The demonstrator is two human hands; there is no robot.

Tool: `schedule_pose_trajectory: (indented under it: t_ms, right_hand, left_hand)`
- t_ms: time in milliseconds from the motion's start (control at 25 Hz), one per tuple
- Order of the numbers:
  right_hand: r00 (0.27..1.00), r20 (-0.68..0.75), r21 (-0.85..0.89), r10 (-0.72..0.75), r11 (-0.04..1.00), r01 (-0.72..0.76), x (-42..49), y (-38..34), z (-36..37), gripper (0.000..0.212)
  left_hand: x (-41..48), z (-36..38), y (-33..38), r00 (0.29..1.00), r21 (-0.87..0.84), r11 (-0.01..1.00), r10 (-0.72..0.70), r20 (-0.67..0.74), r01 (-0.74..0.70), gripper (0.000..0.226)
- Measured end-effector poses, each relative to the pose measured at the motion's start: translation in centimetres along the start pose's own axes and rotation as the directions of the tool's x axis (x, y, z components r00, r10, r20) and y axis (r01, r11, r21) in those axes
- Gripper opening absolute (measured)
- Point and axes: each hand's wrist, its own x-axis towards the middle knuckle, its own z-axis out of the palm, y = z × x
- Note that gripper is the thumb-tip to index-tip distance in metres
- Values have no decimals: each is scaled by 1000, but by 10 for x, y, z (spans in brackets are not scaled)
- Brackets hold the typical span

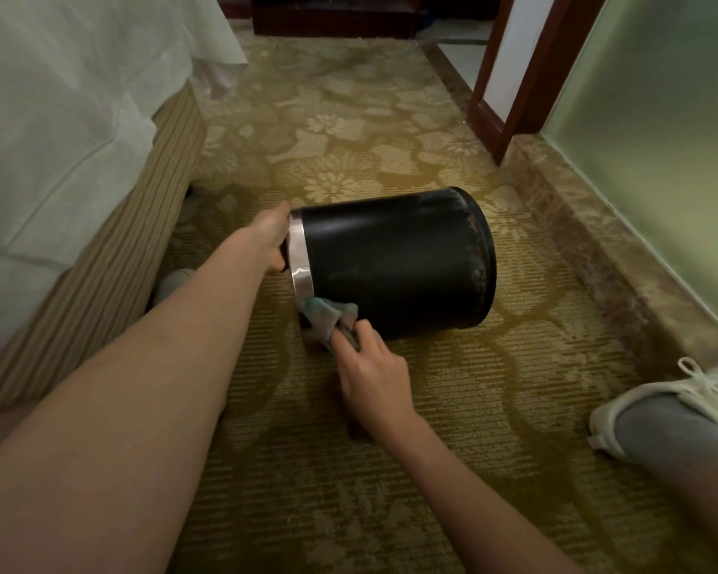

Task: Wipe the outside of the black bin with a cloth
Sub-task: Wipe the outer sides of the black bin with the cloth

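The black bin [394, 258] lies on its side on the patterned carpet, its silver rim band to the left and its scuffed base to the right. My left hand [272, 236] grips the bin at the rim, fingers hidden inside the opening. A crumpled grey-teal cloth [328, 316] is pressed against the bin's lower near side, just right of the silver band. My right hand [369, 370] grips the cloth from below.
A bed with a white cover and striped base [113, 258] runs along the left. A marble sill and frosted glass wall [647, 159] line the right, with a wooden door frame [494, 118] beyond. My white shoe [655, 403] rests at the right.
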Motion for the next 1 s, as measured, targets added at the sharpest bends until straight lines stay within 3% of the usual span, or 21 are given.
schedule_pose_trajectory:
  t_ms: [200,360,440,560,640,760,800,840,880,920,960,1000]
  right_hand:
    - [956,274,-101,107,991,-82,-59,17,25,57]
    - [991,126,-24,-49,998,53,-31,5,6,62]
    - [997,60,-21,-53,998,54,-11,-1,1,63]
    - [980,195,-58,-31,997,43,-33,10,11,64]
    - [961,266,-108,81,993,-54,-63,28,13,58]
    - [952,57,64,300,951,-304,-71,52,-3,41]
    - [897,-38,208,440,882,-424,-66,59,-11,33]
    - [769,-102,376,631,740,-557,-63,69,-19,26]
    - [548,-100,546,831,506,-668,-58,84,-24,20]
    - [265,-1,696,964,191,-692,-56,106,-28,18]
    - [16,167,781,986,-122,-612,-54,126,-34,23]
    - [-121,325,799,938,-341,-495,-54,143,-40,32]
  left_hand:
    - [-4,2,0,1000,-2,1000,-10,15,10,30]
    - [-5,1,-1,1000,-20,1000,-19,-4,19,29]
    - [-6,2,-1,1000,-5,1000,-8,0,8,28]
    - [-6,1,-1,1000,3,1000,-23,3,23,29]
    - [-5,1,-2,1000,-15,999,-28,-5,28,29]
    - [3,1,-6,998,-38,999,-30,-60,27,32]
    - [6,1,-7,995,-30,999,-21,-96,18,34]
    - [7,2,-9,992,-26,1000,-13,-125,10,36]
    - [5,4,-11,989,-34,999,-4,-147,-1,38]
    - [1,8,-14,986,-53,998,12,-166,-21,38]
    - [-2,12,-19,982,-82,995,37,-185,-53,34]
    - [-5,15,-27,972,-91,992,70,-223,-92,33]
